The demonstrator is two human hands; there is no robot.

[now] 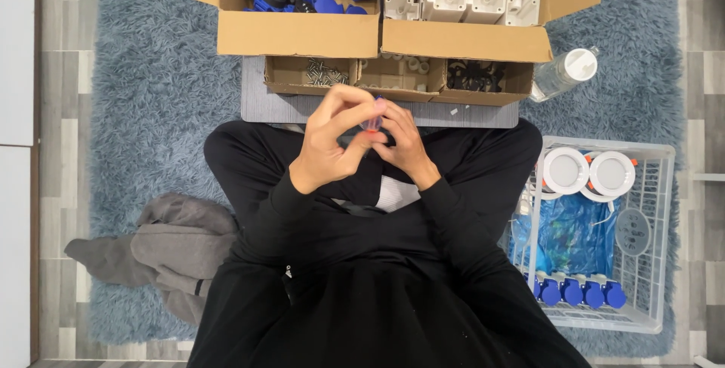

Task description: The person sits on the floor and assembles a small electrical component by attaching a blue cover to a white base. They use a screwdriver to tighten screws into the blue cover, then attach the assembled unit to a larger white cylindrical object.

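Pinching a small blue part (373,121) between them, the left hand (332,141) and right hand (402,141) meet just above the person's crossed legs, close to the chest where the camera looks straight down on them. The left hand's fingers arch over the top of the part while the right hand's fingers close on it from the side, so both hands are closed on the same piece; most of it is hidden by the fingers, and its exact shape cannot be told.

Just beyond the hands lies a grey board (264,103) on the blue rug (151,96), carrying a low cardboard tray (393,94) split into compartments: small metal pieces at the left, pale pieces in the middle, black pieces at the right, all within easy reach. Behind it stand two open boxes, one of blue parts (298,32) and one of white housings (468,39). A clear bottle (563,73) lies near the board's far right corner. A white wire basket (649,262) to the person's right holds round white pieces and a row of blue pieces. A grey garment (162,251) lies to the left.
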